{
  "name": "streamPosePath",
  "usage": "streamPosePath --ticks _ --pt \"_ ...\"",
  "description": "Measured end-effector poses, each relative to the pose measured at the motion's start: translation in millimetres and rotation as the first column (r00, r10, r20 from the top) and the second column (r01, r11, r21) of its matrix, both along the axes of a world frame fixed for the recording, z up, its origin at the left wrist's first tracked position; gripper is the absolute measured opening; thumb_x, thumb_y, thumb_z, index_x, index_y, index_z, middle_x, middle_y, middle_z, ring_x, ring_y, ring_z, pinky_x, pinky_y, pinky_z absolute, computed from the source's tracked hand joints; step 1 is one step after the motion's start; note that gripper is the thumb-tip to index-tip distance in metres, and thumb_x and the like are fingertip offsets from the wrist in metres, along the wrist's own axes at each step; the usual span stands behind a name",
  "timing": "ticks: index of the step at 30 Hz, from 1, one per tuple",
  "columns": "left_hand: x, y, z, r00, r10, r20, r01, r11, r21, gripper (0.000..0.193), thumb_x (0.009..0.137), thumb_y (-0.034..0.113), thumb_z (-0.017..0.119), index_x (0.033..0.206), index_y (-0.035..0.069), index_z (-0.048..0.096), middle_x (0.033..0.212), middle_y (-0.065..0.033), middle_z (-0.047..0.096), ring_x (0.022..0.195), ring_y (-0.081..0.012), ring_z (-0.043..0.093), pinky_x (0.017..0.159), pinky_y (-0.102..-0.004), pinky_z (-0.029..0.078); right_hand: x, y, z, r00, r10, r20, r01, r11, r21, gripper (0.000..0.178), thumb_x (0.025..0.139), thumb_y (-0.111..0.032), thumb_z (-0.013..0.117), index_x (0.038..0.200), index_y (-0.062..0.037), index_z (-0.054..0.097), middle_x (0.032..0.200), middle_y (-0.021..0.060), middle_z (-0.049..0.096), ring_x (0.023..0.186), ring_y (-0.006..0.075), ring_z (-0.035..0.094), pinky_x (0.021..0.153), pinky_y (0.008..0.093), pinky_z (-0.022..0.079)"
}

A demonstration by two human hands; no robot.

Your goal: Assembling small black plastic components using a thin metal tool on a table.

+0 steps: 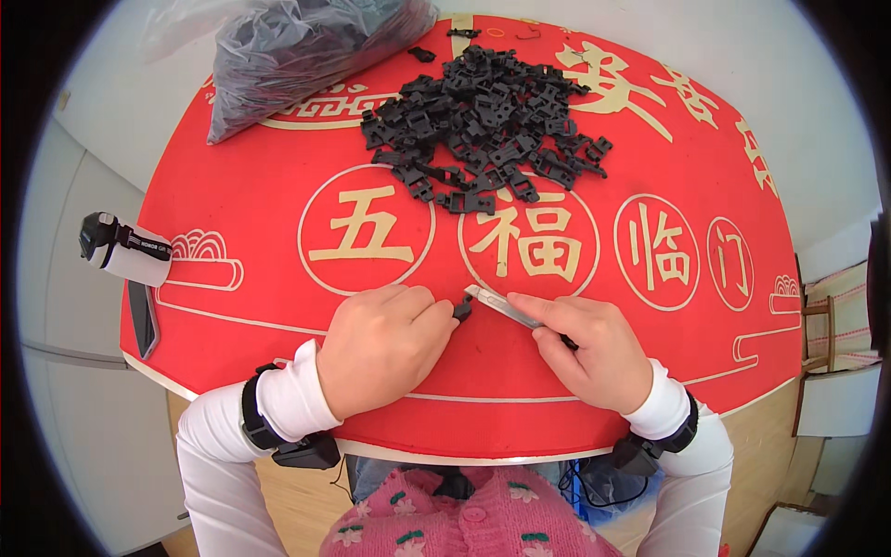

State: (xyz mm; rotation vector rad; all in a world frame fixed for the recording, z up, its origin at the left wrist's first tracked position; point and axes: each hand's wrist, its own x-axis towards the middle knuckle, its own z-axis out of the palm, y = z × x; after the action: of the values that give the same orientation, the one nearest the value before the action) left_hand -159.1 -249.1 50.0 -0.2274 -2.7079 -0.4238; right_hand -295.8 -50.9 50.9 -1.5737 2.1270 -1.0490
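Note:
My left hand (385, 348) is closed around a small black plastic part (462, 309), of which only the end sticks out past the fingertips. In my right hand (594, 348) is a utility knife (506, 306), its blade pointing left toward that part. The blade tip is close to the part; whether they touch I cannot tell. Beyond my hands lies a heap of black plastic parts (483, 116), flat pieces with square openings.
A plastic bag (297, 65) full of dark pieces stands at the far left of the red tablecloth (445, 362). At the left edge are a white and black bottle (130, 249) and a phone (143, 318). A wooden chair (819, 325) is off to the right.

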Motion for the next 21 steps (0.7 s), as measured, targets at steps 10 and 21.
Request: streamPosePath --ticks 10,21 --pt "-0.7 -0.6 3.4 1.000 0.001 0.021 0.000 1.000 -0.018 0.015 0.072 0.004 0.071 0.084 0.000 0.063 0.066 -0.0082 0.053 0.054 -0.0239 0.055 0.046 -0.0342 0.044 3.3 -0.4 2.0 1.000 -0.007 -0.027 0.009 0.997 0.082 0.040 0.080 0.004 0.053 0.119 0.0022 0.057 0.076 0.0172 0.061 0.065 0.0282 0.059 0.059 0.0333 0.047" --pt "-2.6 2.2 2.6 1.000 -0.018 -0.013 0.017 0.995 -0.100 0.011 0.075 0.007 0.065 0.077 0.002 0.056 0.064 -0.0070 0.048 0.056 -0.0220 0.054 0.048 -0.0331 0.044 2.7 0.0 -6.2 0.999 -0.008 -0.033 0.008 1.000 0.007 0.039 0.079 0.004 0.054 0.118 0.0021 0.057 0.083 0.0180 0.063 0.070 0.0304 0.062 0.062 0.0354 0.050"
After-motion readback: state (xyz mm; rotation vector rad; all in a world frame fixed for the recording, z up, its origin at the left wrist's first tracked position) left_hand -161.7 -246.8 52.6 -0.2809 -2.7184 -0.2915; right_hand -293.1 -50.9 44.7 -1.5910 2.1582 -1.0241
